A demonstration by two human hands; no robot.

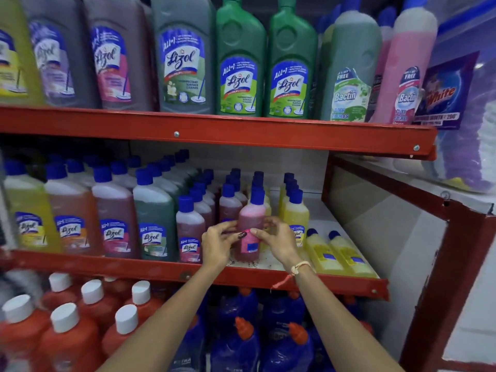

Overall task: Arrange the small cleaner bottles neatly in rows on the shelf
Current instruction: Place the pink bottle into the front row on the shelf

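I am standing at a red metal shelf [268, 277] stocked with cleaner bottles, and I am holding one small pink bottle [251, 226] upright at the front of the middle level. My left hand [217, 244] is gripping its left side with fingers curled around the label, and my right hand [277, 241] is gripping its right side, so both hands are closed on the same bottle. Its base is sitting on, or just above, the shelf floor; I cannot tell which. It is facing backwards, showing its rear label. Behind it, small bottles with blue caps are running back in rows: dark pink ones [229, 202] to the left and yellow ones [295, 210] to the right. Two more yellow bottles [335, 253] are lying flat near the right front corner, not yet stood up. Larger bottles [153, 218] are filling the left part of this level. The likely trouble from here is crowding: the gap between the rows is looking narrow, so if I am pushing the pink bottle back crookedly, it could be knocking a neighbour and toppling a whole row. The lying bottles are resting close to the front lip and could be rolling off if nudged.
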